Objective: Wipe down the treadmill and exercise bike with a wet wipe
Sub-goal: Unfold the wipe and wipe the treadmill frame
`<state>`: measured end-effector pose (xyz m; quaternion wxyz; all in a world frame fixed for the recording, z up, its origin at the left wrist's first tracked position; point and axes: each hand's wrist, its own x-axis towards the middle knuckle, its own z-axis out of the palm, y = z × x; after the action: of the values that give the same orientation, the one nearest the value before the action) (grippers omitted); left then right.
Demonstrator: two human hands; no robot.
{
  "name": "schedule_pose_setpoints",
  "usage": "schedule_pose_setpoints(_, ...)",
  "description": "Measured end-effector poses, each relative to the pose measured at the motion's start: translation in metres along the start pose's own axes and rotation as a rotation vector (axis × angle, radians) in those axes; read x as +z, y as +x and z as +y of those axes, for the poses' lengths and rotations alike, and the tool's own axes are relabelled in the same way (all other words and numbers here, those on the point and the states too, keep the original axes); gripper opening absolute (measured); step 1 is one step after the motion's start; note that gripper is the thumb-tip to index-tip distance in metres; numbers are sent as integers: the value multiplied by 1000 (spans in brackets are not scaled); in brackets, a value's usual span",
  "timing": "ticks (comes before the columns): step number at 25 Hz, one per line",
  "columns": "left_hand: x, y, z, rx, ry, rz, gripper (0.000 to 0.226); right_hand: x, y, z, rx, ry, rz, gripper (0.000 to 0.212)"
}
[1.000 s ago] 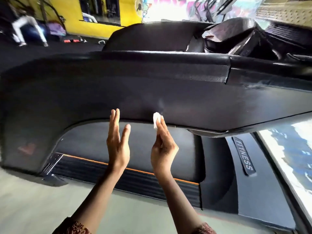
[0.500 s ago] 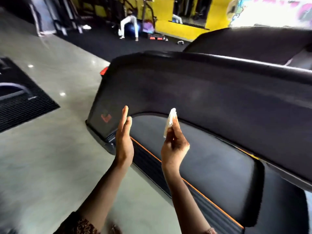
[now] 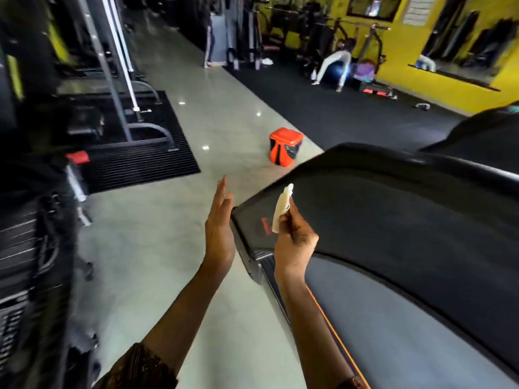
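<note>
A black treadmill (image 3: 393,220) fills the right half of the head view, its motor hood curving over the grey belt (image 3: 393,327) with an orange stripe along the side rail. My right hand (image 3: 295,240) pinches a folded white wet wipe (image 3: 282,209), held upright in front of the hood's left end, near a red mark. Whether the wipe touches the hood I cannot tell. My left hand (image 3: 220,228) is raised flat beside the treadmill's corner, fingers straight and together, holding nothing.
An orange and black box (image 3: 283,146) stands on the shiny tiled floor beyond the treadmill. Black weight machines on a ribbed mat (image 3: 134,158) line the left. A person bends over on the dark rubber flooring by the yellow wall (image 3: 334,66); another stands farther back.
The view has swung left, from facing the hood to its left end with the gym aisle open ahead. Both hands kept their pose, the wipe now standing taller in my right fingers.
</note>
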<state>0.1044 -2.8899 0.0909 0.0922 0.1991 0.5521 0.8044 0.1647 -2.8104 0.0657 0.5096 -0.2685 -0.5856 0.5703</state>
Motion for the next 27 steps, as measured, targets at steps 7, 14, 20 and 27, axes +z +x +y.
schedule_pose_setpoints(7,-69,65,-2,23,131,310,48,112,18,38,116,101,-324,52)
schedule_pose_setpoints(14,-105,157,-4,105,84,497,58,216,66,47,162,160,-557,44)
schedule_pose_setpoints(20,-113,219,-12,153,51,602,50,282,113,80,231,155,-715,44)
schedule_pose_setpoints(27,-177,339,-45,143,29,670,66,392,162,135,388,197,-766,45)
